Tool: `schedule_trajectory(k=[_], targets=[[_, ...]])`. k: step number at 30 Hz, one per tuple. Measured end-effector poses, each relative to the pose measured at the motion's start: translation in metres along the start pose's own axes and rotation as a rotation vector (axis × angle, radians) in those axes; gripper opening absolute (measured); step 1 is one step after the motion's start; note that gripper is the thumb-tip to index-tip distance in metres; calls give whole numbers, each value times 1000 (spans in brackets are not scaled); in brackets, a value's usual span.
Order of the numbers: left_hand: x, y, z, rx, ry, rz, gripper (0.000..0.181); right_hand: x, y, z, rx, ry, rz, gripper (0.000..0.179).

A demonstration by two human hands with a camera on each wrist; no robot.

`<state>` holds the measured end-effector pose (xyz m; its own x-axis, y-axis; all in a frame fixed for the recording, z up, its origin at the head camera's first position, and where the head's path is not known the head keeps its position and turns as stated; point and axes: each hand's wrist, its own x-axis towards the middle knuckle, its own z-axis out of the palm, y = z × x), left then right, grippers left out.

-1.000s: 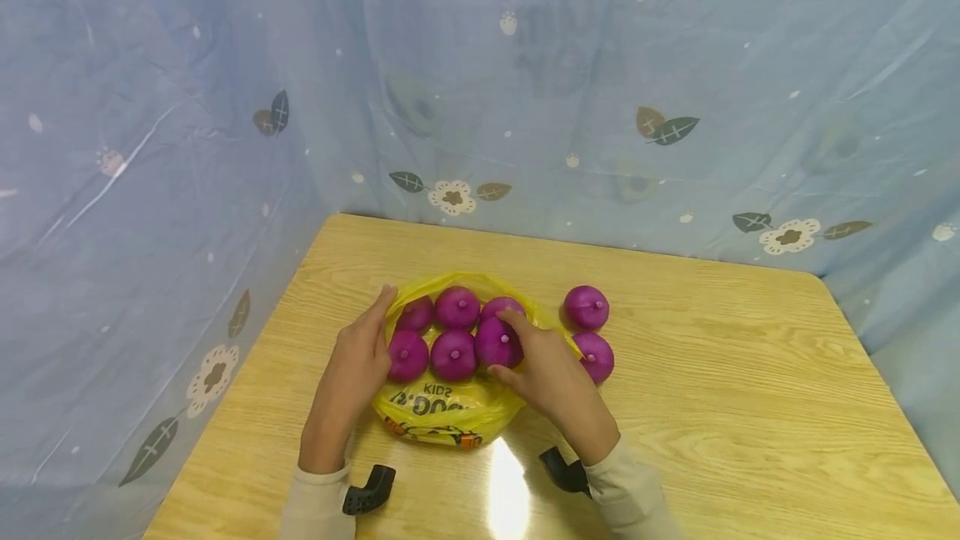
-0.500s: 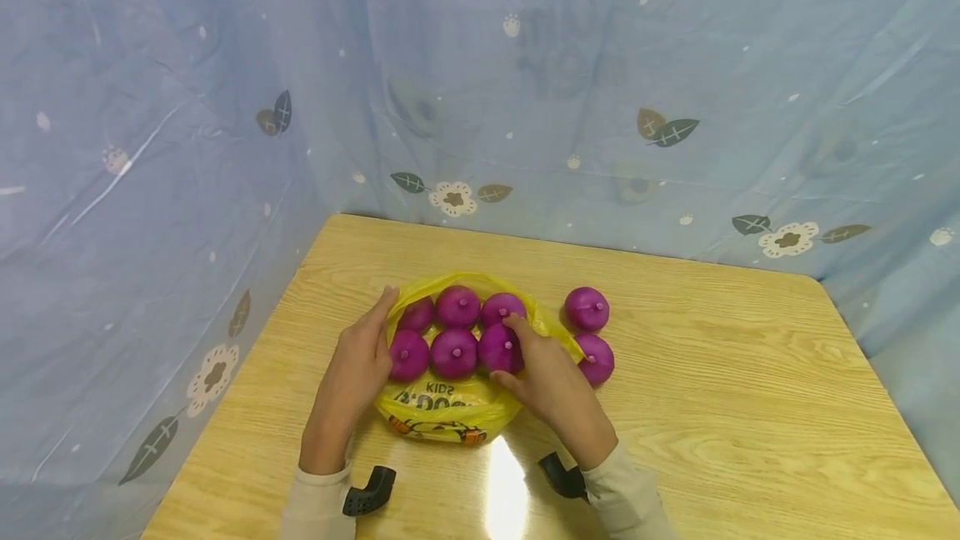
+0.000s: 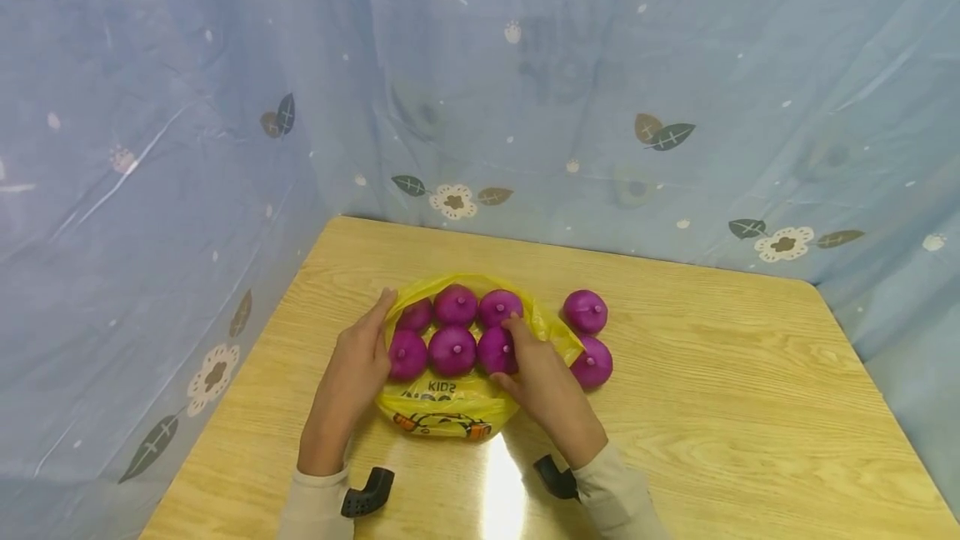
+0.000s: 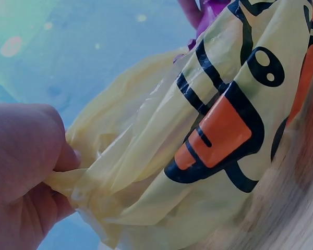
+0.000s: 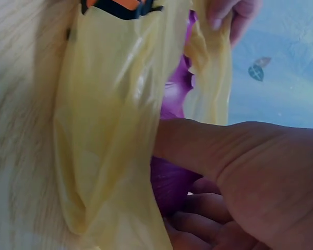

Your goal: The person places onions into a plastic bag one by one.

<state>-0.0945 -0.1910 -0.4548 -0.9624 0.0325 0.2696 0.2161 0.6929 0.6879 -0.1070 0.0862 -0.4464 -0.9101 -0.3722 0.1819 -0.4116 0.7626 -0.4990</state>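
A yellow plastic bag [image 3: 442, 426] stands with its mouth spread, and several purple onions [image 3: 453, 350] sit inside in two rows. At its left rim, my left hand [image 3: 356, 369] pinches the plastic; the left wrist view shows thumb and fingers of that hand [image 4: 26, 161] closed on a gathered fold of the bag [image 4: 161, 156]. My right hand [image 3: 551, 382] reaches over the right rim and holds the front right onion [image 3: 493, 350] between thumb and fingers. In the right wrist view, the right thumb crosses that onion [image 5: 169, 185], partly hidden by the bag [image 5: 109, 120].
Two more onions lie on the wooden table [image 3: 712, 357] just right of the bag, one farther back [image 3: 586, 312] and one nearer [image 3: 594, 363], partly covered by the bag's edge. A blue patterned curtain [image 3: 570, 107] closes off the back and left sides.
The onion in my right hand has come down level with the row, no longer overlapping the one behind. My right hand shifted slightly; the left hand kept its place on the bag.
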Motion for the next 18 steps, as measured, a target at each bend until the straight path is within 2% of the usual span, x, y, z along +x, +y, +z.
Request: schedule_trajectory(k=[8, 15, 18], targets=[[0, -1, 0, 10, -2, -5, 53, 1, 2, 7, 22, -2, 12, 86], [2, -1, 0, 15, -3, -6, 53, 1, 3, 8, 18, -6, 15, 76], [2, -1, 0, 13, -1, -7, 53, 2, 3, 8, 10, 6, -1, 79]])
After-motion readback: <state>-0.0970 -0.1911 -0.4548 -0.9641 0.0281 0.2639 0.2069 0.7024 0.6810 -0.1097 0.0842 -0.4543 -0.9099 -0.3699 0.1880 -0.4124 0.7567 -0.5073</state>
